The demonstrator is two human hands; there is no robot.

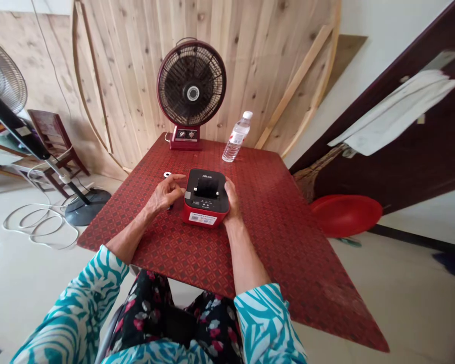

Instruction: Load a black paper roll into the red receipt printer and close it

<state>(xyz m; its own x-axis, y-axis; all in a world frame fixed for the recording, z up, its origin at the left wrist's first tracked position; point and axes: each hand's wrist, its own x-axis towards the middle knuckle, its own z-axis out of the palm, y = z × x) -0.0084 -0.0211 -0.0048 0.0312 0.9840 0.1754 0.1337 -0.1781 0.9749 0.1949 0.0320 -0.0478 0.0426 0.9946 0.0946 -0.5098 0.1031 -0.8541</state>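
A small red-and-black label printer [206, 202] stands on the table in front of me, with a white sticker on its front face. My right hand [233, 203] grips its right side, the thumb along the top edge. On the other side, my left hand [166, 194] has its index finger and thumb stretched apart, their tips close to the printer's left edge; I cannot tell whether they touch it. Just beyond that hand lies a small white roll [167, 174]. Something dark under the left fingers is mostly hidden.
The red patterned table [280, 242] carries a dark red fan [191, 86] at the back and a water bottle [237, 137] right of it. A standing fan [78, 199] with coiled cable is on the left floor. A red basin [347, 215] and broom [309, 179] are at right.
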